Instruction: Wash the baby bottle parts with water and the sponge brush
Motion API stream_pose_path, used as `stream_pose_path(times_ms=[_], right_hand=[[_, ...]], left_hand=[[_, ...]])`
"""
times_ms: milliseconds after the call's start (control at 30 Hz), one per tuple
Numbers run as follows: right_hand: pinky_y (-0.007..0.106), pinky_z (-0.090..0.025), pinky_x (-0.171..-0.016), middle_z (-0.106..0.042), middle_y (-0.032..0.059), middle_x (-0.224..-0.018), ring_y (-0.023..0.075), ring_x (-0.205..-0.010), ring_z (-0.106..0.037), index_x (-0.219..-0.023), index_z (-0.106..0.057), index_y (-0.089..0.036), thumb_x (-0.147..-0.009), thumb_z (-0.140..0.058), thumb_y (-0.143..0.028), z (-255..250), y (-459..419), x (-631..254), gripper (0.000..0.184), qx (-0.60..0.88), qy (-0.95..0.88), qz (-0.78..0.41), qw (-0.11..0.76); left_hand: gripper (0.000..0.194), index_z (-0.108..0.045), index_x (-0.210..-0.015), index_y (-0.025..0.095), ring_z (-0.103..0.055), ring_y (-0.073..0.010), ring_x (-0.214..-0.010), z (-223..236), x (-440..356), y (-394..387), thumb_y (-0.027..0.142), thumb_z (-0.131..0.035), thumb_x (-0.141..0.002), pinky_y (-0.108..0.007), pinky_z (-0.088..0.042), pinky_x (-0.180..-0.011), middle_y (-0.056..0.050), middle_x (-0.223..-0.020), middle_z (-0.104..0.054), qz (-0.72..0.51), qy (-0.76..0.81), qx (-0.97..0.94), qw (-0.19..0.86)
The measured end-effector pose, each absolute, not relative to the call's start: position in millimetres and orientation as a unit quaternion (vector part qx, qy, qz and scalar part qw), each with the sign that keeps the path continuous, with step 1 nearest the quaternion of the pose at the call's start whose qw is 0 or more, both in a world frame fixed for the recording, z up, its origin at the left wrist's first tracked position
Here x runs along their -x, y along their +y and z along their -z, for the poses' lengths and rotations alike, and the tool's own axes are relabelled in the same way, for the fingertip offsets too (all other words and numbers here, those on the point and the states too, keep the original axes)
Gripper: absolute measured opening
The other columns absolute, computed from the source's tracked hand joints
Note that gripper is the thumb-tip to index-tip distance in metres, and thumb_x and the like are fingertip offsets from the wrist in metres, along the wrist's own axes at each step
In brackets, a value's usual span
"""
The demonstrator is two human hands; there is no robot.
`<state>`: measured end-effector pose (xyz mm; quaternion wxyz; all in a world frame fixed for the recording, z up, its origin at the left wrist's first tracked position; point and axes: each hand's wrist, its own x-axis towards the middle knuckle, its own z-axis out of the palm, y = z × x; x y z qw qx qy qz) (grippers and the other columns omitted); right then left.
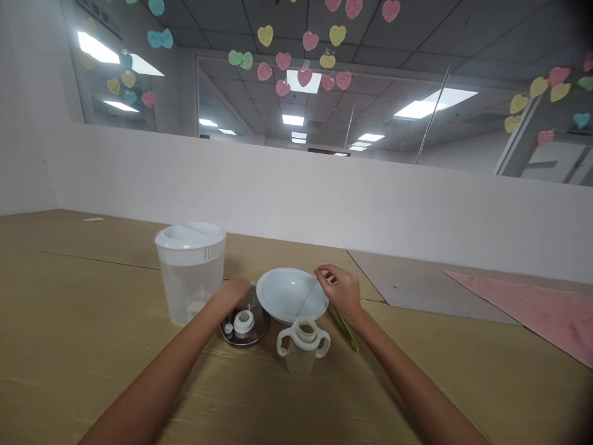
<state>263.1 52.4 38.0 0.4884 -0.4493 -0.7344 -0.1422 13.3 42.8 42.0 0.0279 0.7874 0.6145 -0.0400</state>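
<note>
Heart-shaped notes (pixel 304 77) carry writing too small to read. The right hand (pixel 343 293) pinches a thin rod (pixel 306 297) slanting down over the white bowl (pixel 280 292); the left hand (pixel 237 292), finger pose unclear, is at the metal tray (pixel 262 329).

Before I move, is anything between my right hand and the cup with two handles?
Yes: the right side of the bowl is between your right hand and the cup. Your thin stick slants over that bowl.
</note>
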Motion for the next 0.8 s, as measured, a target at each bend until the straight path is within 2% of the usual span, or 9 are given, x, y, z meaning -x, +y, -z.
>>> stream_pose_path(times_ms=[133,300,367,467,567,633,700,800], right_hand=[[0.023,-0.047,-0.056,-0.069,0.0007,-0.073,0.0127,-0.057,-0.061,-0.074,-0.065,-0.020,-0.077,-0.053,-0.026,-42.0,50.6,-263.0,0.013,0.412,-0.749,0.105,0.508],[0.026,-0.053,-0.061,-0.069,0.0031,-0.080,0.0138,-0.064,-0.064,-0.081,-0.061,-0.018,-0.080,-0.052,-0.025,-56.7,38.7,-258.7,0.011,0.374,-0.733,0.024,0.568],[0.027,-0.055,-0.061,-0.069,0.0040,-0.083,0.0147,-0.069,-0.066,-0.090,-0.058,-0.018,-0.080,-0.054,-0.025,-66.9,26.8,-254.8,0.013,0.342,-0.713,0.002,0.612],[0.031,-0.058,-0.065,-0.070,0.0039,-0.088,0.0156,-0.073,-0.067,-0.109,-0.050,-0.019,-0.078,-0.058,-0.017,-84.4,-1.0,-248.1,0.032,0.275,-0.670,0.027,0.689],[0.034,-0.059,-0.069,-0.069,0.0030,-0.092,0.0169,-0.075,-0.067,-0.105,-0.056,-0.022,-0.075,-0.060,-0.008,-97.1,-33.3,-244.7,0.034,0.192,-0.648,0.121,0.727],[0.033,-0.060,-0.069,-0.069,0.0013,-0.090,0.0164,-0.076,-0.067,-0.106,-0.056,-0.024,-0.076,-0.058,-0.006,-100.2,-49.6,-245.3,0.035,0.149,-0.666,0.128,0.720],[0.032,-0.060,-0.070,-0.069,0.0010,-0.092,0.0156,-0.079,-0.067,-0.108,-0.055,-0.026,-0.078,-0.055,-0.005,-99.5,-57.3,-247.0,0.037,0.133,-0.716,0.114,0.676],[0.032,-0.059,-0.071,-0.069,0.0015,-0.095,0.0155,-0.081,-0.067,-0.111,-0.053,-0.027,-0.077,-0.054,-0.002,-95.7,-53.1,-247.6,0.042,0.125,-0.766,0.121,0.618]], left_hand=[[0.016,-0.065,-0.073,0.008,-0.062,-0.0251,-0.077,-60.9,-9.7,35.9,0.007,-0.051,-0.066,-0.028,-0.044,-0.063,-0.019,-0.084,-0.066,-0.005,0.637,-0.770,-0.036],[0.018,-0.062,-0.080,0.014,-0.060,-0.0199,-0.075,-90.7,-10.3,22.5,0.011,-0.048,-0.069,-0.024,-0.037,-0.059,-0.010,-0.081,-0.066,-0.110,0.607,-0.782,-0.085],[0.017,-0.062,-0.079,0.015,-0.059,-0.0175,-0.071,-96.2,-14.8,20.4,0.014,-0.047,-0.071,-0.022,-0.035,-0.057,-0.007,-0.077,-0.066,-0.184,0.575,-0.794,-0.069],[0.016,-0.063,-0.069,0.015,-0.059,-0.0150,-0.065,-96.8,-24.1,20.6,0.018,-0.048,-0.072,-0.020,-0.032,-0.053,-0.005,-0.071,-0.066,-0.267,0.511,-0.817,-0.001],[0.018,-0.064,-0.066,0.013,-0.057,-0.0133,-0.062,-94.7,-33.9,19.4,0.020,-0.049,-0.073,-0.018,-0.030,-0.052,-0.001,-0.064,-0.064,-0.302,0.456,-0.835,0.059],[0.019,-0.064,-0.064,0.011,-0.054,-0.0124,-0.060,-94.3,-39.8,16.6,0.022,-0.050,-0.073,-0.018,-0.029,-0.051,0.001,-0.059,-0.060,-0.314,0.433,-0.841,0.079],[0.021,-0.063,-0.061,0.010,-0.052,-0.0117,-0.058,-94.7,-44.2,13.4,0.023,-0.051,-0.073,-0.017,-0.028,-0.050,0.002,-0.055,-0.058,-0.322,0.423,-0.843,0.085],[0.018,-0.065,-0.066,0.011,-0.052,-0.0116,-0.059,-95.4,-46.9,10.2,0.022,-0.053,-0.072,-0.017,-0.031,-0.052,0.001,-0.060,-0.062,-0.332,0.418,-0.839,0.107]])
